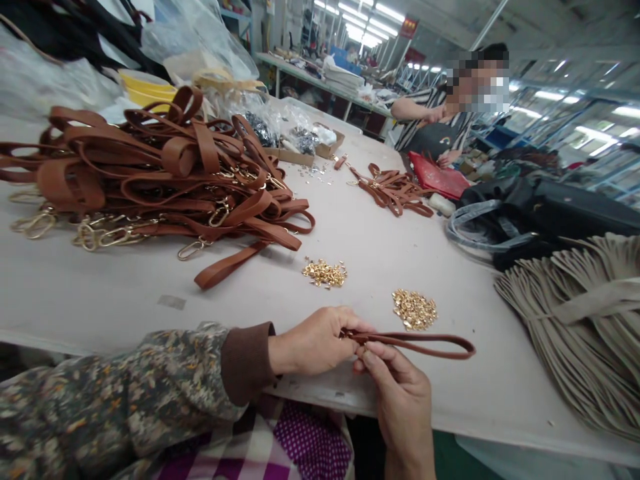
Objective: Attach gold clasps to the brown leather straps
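My left hand (pixel 323 339) is closed around one end of a brown leather wrist strap (pixel 440 341), whose loop stretches out to the right over the near table edge. At that gripped end, the thumb and fingertips of my right hand (pixel 403 390) are pinched on the strap. A small glint of metal shows between the fingers, but its shape is hidden. Just beyond my hands lie two heaps of small gold rivet parts, a left heap (pixel 326 273) and a right heap (pixel 415 309).
A large pile of brown straps with gold clasps (pixel 165 180) covers the left. A smaller strap pile (pixel 393 189) lies farther back. Grey-beige strips (pixel 575 327) and black bags (pixel 565 207) occupy the right. Across the table (pixel 240 313) sits another person (pixel 435 127) by a red pouch (pixel 435 175).
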The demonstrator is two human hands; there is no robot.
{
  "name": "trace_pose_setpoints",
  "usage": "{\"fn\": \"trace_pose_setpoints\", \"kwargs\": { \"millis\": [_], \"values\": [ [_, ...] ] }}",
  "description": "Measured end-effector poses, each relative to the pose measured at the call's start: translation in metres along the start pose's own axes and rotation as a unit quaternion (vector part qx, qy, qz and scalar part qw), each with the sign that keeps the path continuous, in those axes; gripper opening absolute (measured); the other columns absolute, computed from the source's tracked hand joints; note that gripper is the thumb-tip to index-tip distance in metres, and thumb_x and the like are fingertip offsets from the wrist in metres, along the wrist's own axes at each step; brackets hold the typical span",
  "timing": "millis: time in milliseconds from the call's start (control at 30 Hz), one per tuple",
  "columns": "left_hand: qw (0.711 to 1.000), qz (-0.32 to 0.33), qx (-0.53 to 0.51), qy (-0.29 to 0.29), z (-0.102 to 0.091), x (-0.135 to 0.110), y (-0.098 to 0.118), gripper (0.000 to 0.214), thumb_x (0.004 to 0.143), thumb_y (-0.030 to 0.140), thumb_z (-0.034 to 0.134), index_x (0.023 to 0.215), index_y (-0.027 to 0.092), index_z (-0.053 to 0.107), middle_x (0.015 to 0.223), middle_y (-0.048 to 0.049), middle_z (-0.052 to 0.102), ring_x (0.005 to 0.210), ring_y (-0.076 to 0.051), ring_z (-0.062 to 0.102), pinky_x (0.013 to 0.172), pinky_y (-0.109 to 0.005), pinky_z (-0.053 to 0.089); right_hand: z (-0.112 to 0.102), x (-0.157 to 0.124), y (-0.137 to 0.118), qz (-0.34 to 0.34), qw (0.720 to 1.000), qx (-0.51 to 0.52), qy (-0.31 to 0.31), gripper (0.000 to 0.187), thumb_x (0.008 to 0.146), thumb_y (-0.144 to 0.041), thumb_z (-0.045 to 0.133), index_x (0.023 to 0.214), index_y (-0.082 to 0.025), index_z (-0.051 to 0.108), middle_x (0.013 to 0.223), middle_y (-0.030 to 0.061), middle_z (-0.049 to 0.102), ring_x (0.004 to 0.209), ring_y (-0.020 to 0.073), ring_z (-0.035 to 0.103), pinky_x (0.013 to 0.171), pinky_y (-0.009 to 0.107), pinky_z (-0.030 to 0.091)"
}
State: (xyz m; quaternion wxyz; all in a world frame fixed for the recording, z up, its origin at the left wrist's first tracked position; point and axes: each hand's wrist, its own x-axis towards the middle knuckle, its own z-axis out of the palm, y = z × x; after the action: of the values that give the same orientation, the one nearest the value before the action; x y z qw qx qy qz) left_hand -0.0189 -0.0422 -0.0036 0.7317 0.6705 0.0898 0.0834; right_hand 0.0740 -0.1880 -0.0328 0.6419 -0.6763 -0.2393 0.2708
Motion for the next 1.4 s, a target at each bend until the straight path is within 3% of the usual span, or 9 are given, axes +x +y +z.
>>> {"fn": "trace_pose_setpoints", "kwargs": {
  "millis": [233,467,600,833,1033,1100,1167,1300,1400],
  "values": [
    [0.975,0.064,0.213,-0.001,-0.003,-0.004,-0.002,0.032,0.079,0.000,0.048,0.089,0.018,0.072,0.077,0.0004,0.053,0.077,-0.014,0.053,0.072,-0.025,0.040,-0.003,-0.002,-0.003,0.014,0.994,-0.106,-0.005,0.023,0.073,-0.041,0.077,0.083,-0.021,0.078,0.074,0.0036,0.074,0.068,0.0175,0.066,0.065,0.027,0.055],
    [0.953,0.098,0.287,0.003,-0.001,-0.009,-0.001,0.031,0.087,0.002,0.046,0.100,0.018,0.068,0.081,-0.0014,0.052,0.079,-0.015,0.051,0.072,-0.025,0.040,0.008,-0.007,-0.002,-0.044,0.994,-0.097,-0.005,0.020,0.080,-0.038,0.070,0.082,-0.019,0.071,0.079,0.0035,0.072,0.070,0.0157,0.065,0.065,0.024,0.053],
    [0.958,0.107,0.265,0.004,0.000,-0.012,-0.005,0.032,0.090,0.004,0.046,0.106,0.020,0.068,0.083,-0.0012,0.052,0.081,-0.014,0.052,0.074,-0.024,0.041,0.012,-0.009,0.002,-0.046,0.994,-0.095,0.020,0.024,0.081,-0.040,0.069,0.074,-0.019,0.060,0.064,-0.0016,0.063,0.057,0.0116,0.058,0.053,0.020,0.047],
    [0.962,0.129,0.240,0.013,-0.001,-0.011,-0.007,0.043,0.083,-0.003,0.044,0.109,0.022,0.068,0.083,-0.0009,0.054,0.082,-0.014,0.053,0.075,-0.024,0.041,0.015,-0.008,0.005,-0.081,0.977,-0.194,0.048,0.026,0.086,-0.042,0.063,0.074,-0.020,0.056,0.067,-0.0011,0.063,0.060,0.0130,0.057,0.057,0.022,0.045],
    [0.999,0.003,0.028,0.045,-0.002,-0.003,-0.006,0.016,0.083,0.012,0.050,0.092,0.016,0.062,0.088,-0.0020,0.063,0.086,-0.015,0.059,0.081,-0.030,0.047,-0.001,0.005,-0.008,-0.120,0.954,-0.271,0.037,0.021,0.090,-0.042,0.057,0.090,-0.021,0.060,0.078,0.0012,0.069,0.070,0.0152,0.064,0.067,0.024,0.049],
    [0.995,-0.050,-0.077,0.029,-0.002,-0.001,-0.009,0.012,0.085,0.023,0.052,0.094,0.016,0.054,0.087,-0.0016,0.061,0.078,-0.015,0.062,0.074,-0.030,0.050,-0.022,0.016,-0.008,-0.138,0.924,-0.349,0.078,0.024,0.089,-0.042,0.057,0.099,-0.020,0.062,0.079,0.0014,0.069,0.068,0.0158,0.064,0.068,0.026,0.049],
    [0.988,-0.080,-0.133,0.021,-0.003,0.001,-0.013,0.021,0.085,0.031,0.054,0.100,0.017,0.050,0.087,-0.0009,0.059,0.068,-0.013,0.061,0.064,-0.027,0.051,-0.043,0.029,-0.004,-0.159,0.862,-0.466,0.125,0.027,0.091,-0.040,0.055,0.105,-0.019,0.063,0.083,0.0035,0.069,0.070,0.0180,0.064,0.069,0.029,0.047],
    [0.988,-0.093,-0.119,0.040,-0.004,0.003,-0.015,0.045,0.084,0.043,0.055,0.120,0.015,0.052,0.078,0.0026,0.051,0.055,-0.008,0.048,0.049,-0.020,0.042,-0.066,0.047,0.006,-0.215,0.720,-0.651,0.108,0.023,0.095,-0.029,0.047,0.102,-0.017,0.065,0.088,0.0089,0.068,0.081,0.0242,0.062,0.073,0.034,0.044],
    [0.988,-0.108,-0.089,0.068,-0.005,0.002,-0.009,0.055,0.084,0.053,0.053,0.127,0.017,0.054,0.075,0.0033,0.048,0.053,-0.008,0.040,0.044,-0.018,0.033,-0.067,0.053,0.010,-0.242,0.667,-0.698,0.094,0.019,0.094,-0.021,0.047,0.097,-0.018,0.065,0.081,0.0075,0.066,0.076,0.0239,0.060,0.070,0.034,0.042]
  ]
}}
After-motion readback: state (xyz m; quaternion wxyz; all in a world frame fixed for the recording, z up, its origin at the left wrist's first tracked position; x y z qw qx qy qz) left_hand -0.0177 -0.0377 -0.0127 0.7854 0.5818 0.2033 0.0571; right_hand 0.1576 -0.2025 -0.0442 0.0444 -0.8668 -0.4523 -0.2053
